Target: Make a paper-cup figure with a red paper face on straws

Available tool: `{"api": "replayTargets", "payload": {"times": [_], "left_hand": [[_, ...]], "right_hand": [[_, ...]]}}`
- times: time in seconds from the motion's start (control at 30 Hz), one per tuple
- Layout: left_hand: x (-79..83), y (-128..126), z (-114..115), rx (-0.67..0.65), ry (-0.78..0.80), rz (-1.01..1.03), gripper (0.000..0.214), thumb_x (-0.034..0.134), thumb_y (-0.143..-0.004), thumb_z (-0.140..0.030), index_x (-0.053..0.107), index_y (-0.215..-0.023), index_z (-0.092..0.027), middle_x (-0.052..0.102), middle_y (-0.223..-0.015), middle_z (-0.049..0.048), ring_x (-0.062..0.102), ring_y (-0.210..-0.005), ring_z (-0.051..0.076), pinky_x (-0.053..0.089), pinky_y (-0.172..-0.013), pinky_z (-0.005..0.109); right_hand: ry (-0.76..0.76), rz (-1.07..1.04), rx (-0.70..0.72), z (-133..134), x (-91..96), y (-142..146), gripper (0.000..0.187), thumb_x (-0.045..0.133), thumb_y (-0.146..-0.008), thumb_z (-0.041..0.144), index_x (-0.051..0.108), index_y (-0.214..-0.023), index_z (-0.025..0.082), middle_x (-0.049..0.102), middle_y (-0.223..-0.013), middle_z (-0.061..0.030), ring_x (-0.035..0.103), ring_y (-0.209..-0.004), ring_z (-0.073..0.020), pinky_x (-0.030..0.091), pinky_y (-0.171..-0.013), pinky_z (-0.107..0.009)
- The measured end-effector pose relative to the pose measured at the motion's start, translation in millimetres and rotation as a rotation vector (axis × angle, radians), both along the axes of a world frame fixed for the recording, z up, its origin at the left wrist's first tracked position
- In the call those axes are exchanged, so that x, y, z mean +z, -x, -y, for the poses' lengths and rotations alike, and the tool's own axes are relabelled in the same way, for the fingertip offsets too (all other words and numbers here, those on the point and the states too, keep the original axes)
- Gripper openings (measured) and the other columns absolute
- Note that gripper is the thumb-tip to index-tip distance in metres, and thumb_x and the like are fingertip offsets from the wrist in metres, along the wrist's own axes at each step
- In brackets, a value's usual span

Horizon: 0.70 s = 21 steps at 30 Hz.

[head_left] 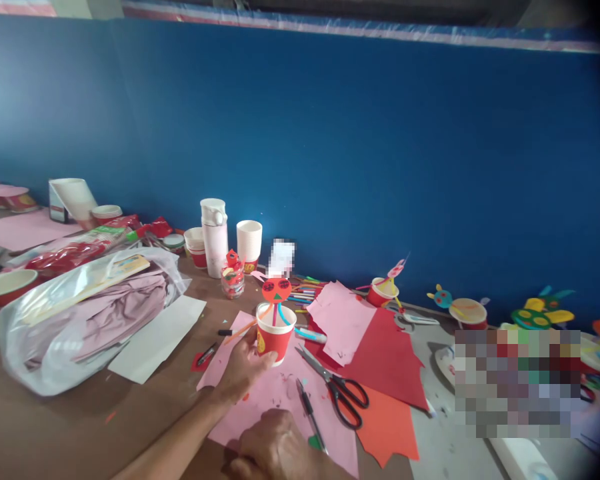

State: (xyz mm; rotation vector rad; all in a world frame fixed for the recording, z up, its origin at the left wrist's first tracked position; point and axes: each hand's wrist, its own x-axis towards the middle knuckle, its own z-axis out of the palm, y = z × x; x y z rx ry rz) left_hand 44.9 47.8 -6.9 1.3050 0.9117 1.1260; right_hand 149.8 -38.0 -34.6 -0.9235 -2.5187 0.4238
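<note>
"What's our left hand (245,375) holding?"

"A red paper cup (275,343), wrapped in its fingers and upright, with straws (275,315) rising to a red paper face (276,290)."

"And our right hand (273,445)?"

"Nearer us, on pink paper (275,393); we can't tell if it's closed. Black-handled scissors (336,393) lie to its right on the brown bench (55,427), before a blue wall (330,167)."

My left hand (245,373) grips a red paper cup (275,340), topped by a red paper face (276,290) on coloured straws (283,315), above pink paper (280,400). My right hand (273,447) lies at the sheet's lower edge, near a slim black pen (307,410) and black-handled scissors (333,387).
</note>
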Motion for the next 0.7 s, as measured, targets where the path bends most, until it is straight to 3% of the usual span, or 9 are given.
{"api": "replayTargets", "payload": {"times": [0.3, 0.7], "left_hand": [[-3.9, 1.5, 1.8, -0.005, -0.036, -0.031, 0.037, 0.064, -0.068, -0.026, 0.058, -0.103, -0.016, 0.067, -0.091, 0.0056, 0.061, -0.083, 0.021, 0.049, -0.077, 0.031], [-8.0, -3.6, 5.2, -0.064, 0.009, -0.018, 0.032, 0.063, -0.07, -0.025, 0.059, -0.1, -0.015, 0.067, -0.09, 0.0057, 0.062, -0.083, 0.02, 0.049, -0.077, 0.03]], "right_hand": [[-0.05, 0.052, 0.017, 3.2, 8.2, -3.2, 0.026, 0.043, -0.087, 0.032, 0.065, -0.078, 0.022, 0.065, -0.056, 0.0018, 0.058, -0.051, -0.0121, 0.042, -0.063, -0.023], [-0.206, 0.058, 0.04, 2.9, 5.0, -0.7, 0.021, 0.046, -0.085, 0.026, 0.062, -0.072, 0.02, 0.065, -0.056, 0.0032, 0.057, -0.048, -0.0106, 0.038, -0.055, -0.023]]}}
